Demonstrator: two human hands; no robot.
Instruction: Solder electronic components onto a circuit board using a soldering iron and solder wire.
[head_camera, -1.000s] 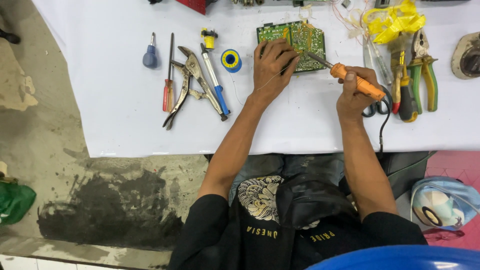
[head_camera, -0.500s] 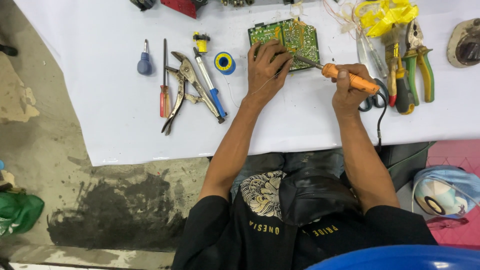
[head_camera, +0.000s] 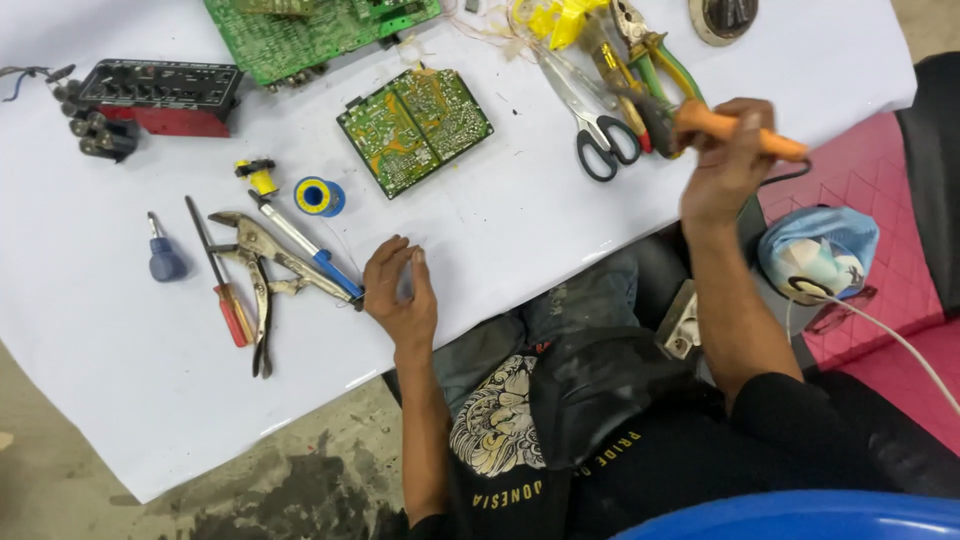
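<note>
My left hand (head_camera: 400, 295) rests on the white table sheet (head_camera: 520, 230) near its front edge, fingers half curled, just right of the blue end of a desoldering pump (head_camera: 300, 235). A pale blur sits between thumb and fingers; I cannot make out what it is. My right hand (head_camera: 725, 165) is raised at the right edge of the table, gripping an orange-handled soldering iron (head_camera: 785, 148) whose cord trails to the right. A small green circuit board (head_camera: 415, 130) lies alone between the hands, farther back.
Left of my left hand lie locking pliers (head_camera: 265, 270), a red screwdriver (head_camera: 225, 295), a stubby blue screwdriver (head_camera: 162, 260) and a blue solder spool (head_camera: 319, 196). Scissors (head_camera: 595, 125) and green-handled pliers (head_camera: 660, 60) lie back right. A larger green board (head_camera: 310, 30) and a black-red panel (head_camera: 160, 95) are at the back.
Both hands left the small board. The left hand drew back to the front edge near the pump; the right lifted the soldering iron away to the right. The view shifted closer.
</note>
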